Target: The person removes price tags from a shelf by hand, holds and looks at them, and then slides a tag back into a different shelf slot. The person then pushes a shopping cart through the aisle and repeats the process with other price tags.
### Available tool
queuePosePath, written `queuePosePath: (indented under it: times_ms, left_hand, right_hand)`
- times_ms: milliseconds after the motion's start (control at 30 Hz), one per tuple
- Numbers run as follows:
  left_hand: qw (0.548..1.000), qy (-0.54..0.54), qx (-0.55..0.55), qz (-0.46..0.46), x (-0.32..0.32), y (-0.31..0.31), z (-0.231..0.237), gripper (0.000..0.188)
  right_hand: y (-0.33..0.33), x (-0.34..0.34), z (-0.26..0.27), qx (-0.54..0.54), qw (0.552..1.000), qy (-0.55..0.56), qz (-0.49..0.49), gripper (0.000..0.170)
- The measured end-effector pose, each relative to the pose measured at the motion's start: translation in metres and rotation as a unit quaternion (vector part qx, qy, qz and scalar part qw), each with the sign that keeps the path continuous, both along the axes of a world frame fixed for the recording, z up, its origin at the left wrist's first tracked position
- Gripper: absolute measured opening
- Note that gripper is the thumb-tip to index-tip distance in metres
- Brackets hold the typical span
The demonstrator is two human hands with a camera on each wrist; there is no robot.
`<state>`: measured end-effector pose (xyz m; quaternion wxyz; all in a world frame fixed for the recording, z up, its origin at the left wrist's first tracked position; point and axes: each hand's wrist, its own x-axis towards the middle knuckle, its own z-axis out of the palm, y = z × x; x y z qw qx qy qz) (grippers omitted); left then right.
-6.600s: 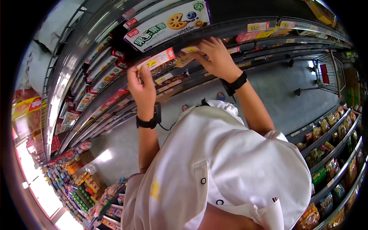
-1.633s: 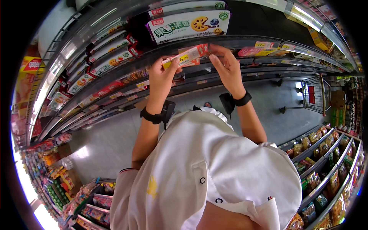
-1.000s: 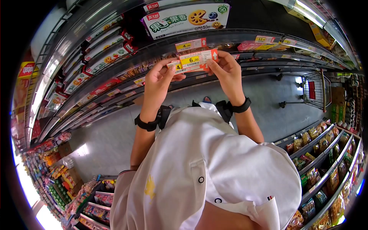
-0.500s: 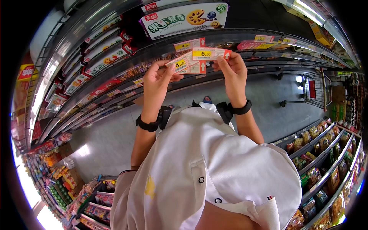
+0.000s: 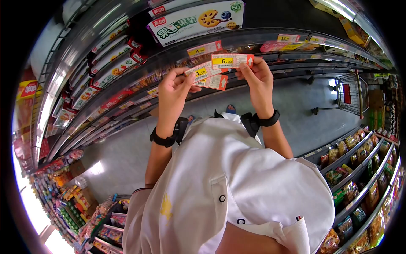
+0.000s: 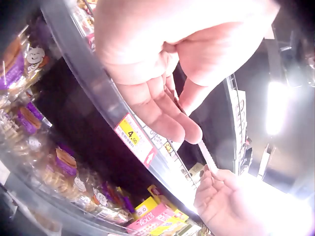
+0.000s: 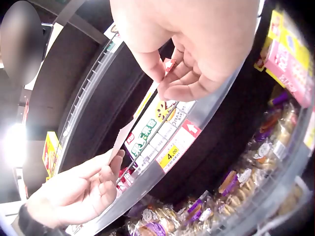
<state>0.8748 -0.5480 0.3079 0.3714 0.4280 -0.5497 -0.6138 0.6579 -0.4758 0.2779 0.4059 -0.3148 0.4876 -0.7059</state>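
In the head view my left hand (image 5: 172, 89) pinches two price labels, fanned out. The upper one is a 4.00 label (image 5: 207, 69) and the lower label (image 5: 217, 83) shows its white arrow on red. My right hand (image 5: 259, 86) pinches a 6.00 price label (image 5: 232, 60) at its red arrow end, overlapping the fanned labels in this view. Behind them, another 4.00 shelf label (image 5: 204, 49) sits on the shelf edge. The right wrist view shows my left hand (image 7: 81, 191) with a label edge-on, below my right hand (image 7: 189, 59).
A white box of cookies (image 5: 196, 22) stands on the shelf behind the labels, with red and white packs (image 5: 112, 78) to its left. A 12 label (image 5: 288, 38) hangs farther right. A shopping cart (image 5: 352, 94) stands in the aisle; bagged snacks (image 5: 355, 144) line the rack at right.
Both hands were apart at the shelf edge, then came together with the labels. My right hand has slid the 6.00 label rightward off the 4.00 label. The fanned labels show more fully now.
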Motion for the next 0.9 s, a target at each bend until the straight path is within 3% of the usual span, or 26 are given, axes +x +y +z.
queuePosePath:
  times_ms: [500, 767, 900]
  left_hand:
    - [0.997, -0.013, -0.009, -0.07, -0.056, 0.013, 0.001, 0.023]
    - [0.99, -0.057, -0.028, -0.128, -0.095, 0.024, -0.008, 0.023]
    - [0.994, -0.054, -0.015, -0.094, -0.099, 0.036, -0.012, 0.023]
  right_hand:
    - [0.038, -0.056, -0.013, 0.021, 0.998, -0.041, -0.05, 0.017]
    - [0.04, -0.077, -0.045, 0.049, 0.997, -0.046, 0.034, 0.013]
    - [0.033, -0.085, -0.039, 0.05, 0.991, -0.07, 0.104, 0.015]
